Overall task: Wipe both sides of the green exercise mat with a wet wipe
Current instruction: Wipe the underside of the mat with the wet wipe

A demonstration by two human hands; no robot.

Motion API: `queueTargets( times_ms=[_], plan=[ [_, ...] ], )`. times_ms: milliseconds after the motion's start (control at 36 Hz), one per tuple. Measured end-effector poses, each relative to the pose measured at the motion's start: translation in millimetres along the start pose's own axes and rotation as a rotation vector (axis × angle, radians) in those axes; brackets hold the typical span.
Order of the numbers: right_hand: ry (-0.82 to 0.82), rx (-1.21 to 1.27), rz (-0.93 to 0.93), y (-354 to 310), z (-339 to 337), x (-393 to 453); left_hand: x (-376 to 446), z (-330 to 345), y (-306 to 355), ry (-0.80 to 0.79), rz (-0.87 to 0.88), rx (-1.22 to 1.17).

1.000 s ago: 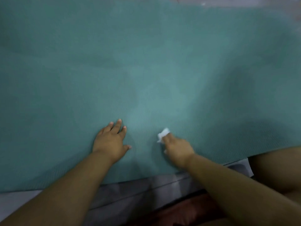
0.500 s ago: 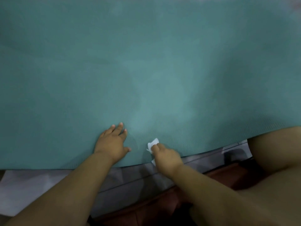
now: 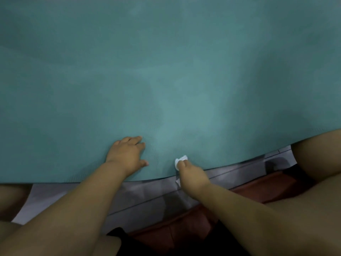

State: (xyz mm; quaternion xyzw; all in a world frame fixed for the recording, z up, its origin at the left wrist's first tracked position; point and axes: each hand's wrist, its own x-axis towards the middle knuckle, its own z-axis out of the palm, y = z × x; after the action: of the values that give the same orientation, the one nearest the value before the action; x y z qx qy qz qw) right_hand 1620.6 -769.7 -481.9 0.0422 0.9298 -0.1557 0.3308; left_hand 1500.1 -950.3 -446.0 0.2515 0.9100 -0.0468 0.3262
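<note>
The green exercise mat [image 3: 166, 71] lies flat and fills most of the view, its near edge running across just in front of me. My left hand [image 3: 127, 154] rests palm down on the mat near that edge, fingers spread. My right hand [image 3: 191, 176] grips a small crumpled white wet wipe [image 3: 180, 160] and presses it on the mat right at the near edge, a short way right of the left hand. A paler, damp-looking streak runs up the mat above the wipe.
Grey floor [image 3: 147, 196] shows below the mat's near edge, with a reddish-brown strip [image 3: 249, 193] nearer to me. My bare knees sit at the right [image 3: 317, 156] and lower left [image 3: 11, 198] of the view.
My right hand has drawn the wipe toward me, from farther in on the mat down to its near edge. The left hand has stayed pressed on the mat.
</note>
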Motion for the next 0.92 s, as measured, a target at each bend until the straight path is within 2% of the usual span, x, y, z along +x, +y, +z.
queueTargets(
  times_ms=[56,111,250,278,333,389,472,528,611,639,667,694,806,861,917],
  plan=[
    [-0.045,-0.076,-0.134,4.0,-8.7,7.6,-2.6,-6.8,-12.2,-0.010,-0.041,0.027],
    [-0.025,-0.115,-0.166,15.6,-21.1,17.4,-5.4,-11.2,-25.7,-0.027,-0.081,0.045],
    [0.233,0.058,0.241,43.4,-49.8,43.6,-7.5,-5.0,-39.8,-0.078,-0.109,0.041],
    [0.249,0.077,0.291,40.2,-50.2,45.5,-6.7,0.3,-37.4,-0.080,-0.116,0.041],
    [0.250,0.096,0.274,25.6,-38.8,44.0,-4.6,12.2,-30.9,-0.078,-0.138,0.034],
    [0.223,0.113,0.123,1.6,-16.8,35.8,-1.6,23.0,-24.6,-0.078,-0.157,0.028],
    [0.195,0.016,-0.272,-40.4,13.1,20.2,2.4,30.9,-20.7,-0.068,-0.164,0.051],
    [0.120,0.026,-0.463,-50.0,16.6,16.3,3.1,31.5,-23.2,-0.047,-0.157,0.046],
    [0.135,-0.131,-0.653,-34.0,6.2,29.7,1.5,30.1,-29.6,0.003,-0.128,0.036],
    [0.132,-0.141,-0.647,-24.4,-6.2,38.4,1.3,29.5,-31.2,0.017,-0.121,0.022],
    [0.153,-0.128,-0.586,-12.7,-18.6,50.1,1.3,29.1,-32.5,0.029,-0.118,0.003],
    [0.273,-0.176,-0.512,-0.1,-34.7,63.9,1.6,28.3,-33.1,0.038,-0.119,-0.015],
    [0.363,0.056,0.102,47.7,-88.4,106.2,6.0,19.7,-32.6,0.069,-0.133,-0.045],
    [0.429,0.066,0.209,46.3,-91.9,109.3,8.1,15.0,-31.4,0.080,-0.132,-0.048],
    [0.433,0.126,0.237,28.1,-77.3,107.6,10.6,12.9,-32.3,0.092,-0.132,-0.076]
  ],
)
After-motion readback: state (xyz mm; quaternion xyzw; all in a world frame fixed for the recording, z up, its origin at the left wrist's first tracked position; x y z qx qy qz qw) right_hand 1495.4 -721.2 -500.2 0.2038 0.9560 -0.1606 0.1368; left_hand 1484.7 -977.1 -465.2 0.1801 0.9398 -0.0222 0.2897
